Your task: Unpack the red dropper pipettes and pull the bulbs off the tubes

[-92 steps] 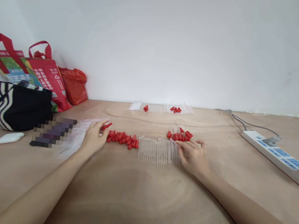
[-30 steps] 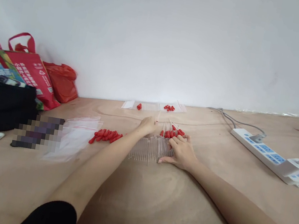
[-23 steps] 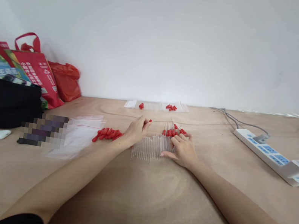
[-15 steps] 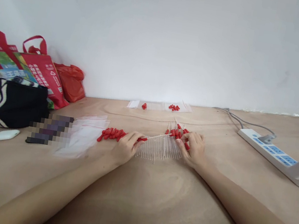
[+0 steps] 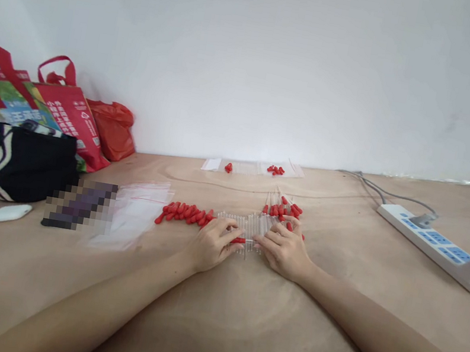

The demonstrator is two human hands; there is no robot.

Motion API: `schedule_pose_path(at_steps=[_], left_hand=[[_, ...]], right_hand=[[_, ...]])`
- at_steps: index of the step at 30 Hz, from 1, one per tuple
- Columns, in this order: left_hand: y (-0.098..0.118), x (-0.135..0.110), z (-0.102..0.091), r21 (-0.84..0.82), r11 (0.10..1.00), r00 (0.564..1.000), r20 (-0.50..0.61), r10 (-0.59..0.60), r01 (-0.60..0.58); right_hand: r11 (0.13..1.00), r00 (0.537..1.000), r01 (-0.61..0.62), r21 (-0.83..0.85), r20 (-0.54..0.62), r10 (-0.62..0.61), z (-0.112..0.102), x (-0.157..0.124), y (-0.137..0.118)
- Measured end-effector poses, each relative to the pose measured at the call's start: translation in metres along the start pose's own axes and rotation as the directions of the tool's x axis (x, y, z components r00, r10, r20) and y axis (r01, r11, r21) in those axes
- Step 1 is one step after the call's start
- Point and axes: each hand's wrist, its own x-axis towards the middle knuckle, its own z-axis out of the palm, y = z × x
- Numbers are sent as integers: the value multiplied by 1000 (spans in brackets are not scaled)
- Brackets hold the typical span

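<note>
A row of clear plastic tubes [image 5: 249, 223] lies on the wooden table [image 5: 238, 321]. My left hand [image 5: 214, 245] is closed in a pinch on a red rubber cap [image 5: 238, 240] at the near edge of the tubes. Close beside it, my right hand [image 5: 283, 249] is curled with its fingertips meeting the left hand's, apparently on a clear tube; a second red cap [image 5: 289, 226] shows by its fingers. A pile of loose red caps [image 5: 183, 214] lies left of the tubes. Several capped tubes [image 5: 284, 209] lie just behind the right hand.
Clear zip bags [image 5: 134, 213] and a dark blurred object [image 5: 79, 205] lie to the left. A striped black bag [image 5: 16, 163] and red shopping bags [image 5: 65, 111] stand at the far left. A white power strip [image 5: 443, 250] lies right. Small bags with red caps [image 5: 258, 170] sit by the wall.
My left hand took a red cap from the pile, reached to the far side, then drew back to the near edge of the tubes. Both hands have come together in front.
</note>
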Motion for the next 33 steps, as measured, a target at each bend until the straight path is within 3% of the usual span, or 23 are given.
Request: schedule_pose_path(at_steps=[10, 14, 17, 22, 28, 33], left_hand=[[-2, -4, -10, 61, 991, 992, 48, 117, -119], [-16, -17, -21, 77, 996, 997, -75, -29, 35], [-24, -21, -27, 50, 983, 977, -131, -168, 176], [-38, -14, -37, 74, 893, 881, -218, -420, 444], [-47, -12, -43, -29, 808, 798, -134, -587, 589], [-43, -12, -36, 55, 861, 863, -39, -503, 505]], right_hand=[[1000, 1000, -2, 30, 10, 2, -9, -9, 2], [988, 988, -153, 26, -25, 154, -17, -21, 21], [970, 969, -244, 19, -41, 245, -17, -22, 27], [939, 938, -341, -41, -85, 337, -9, -15, 24], [924, 932, -361, -125, -80, 353, -3, -13, 23], [944, 955, -298, -144, -30, 297, 0, -11, 22]])
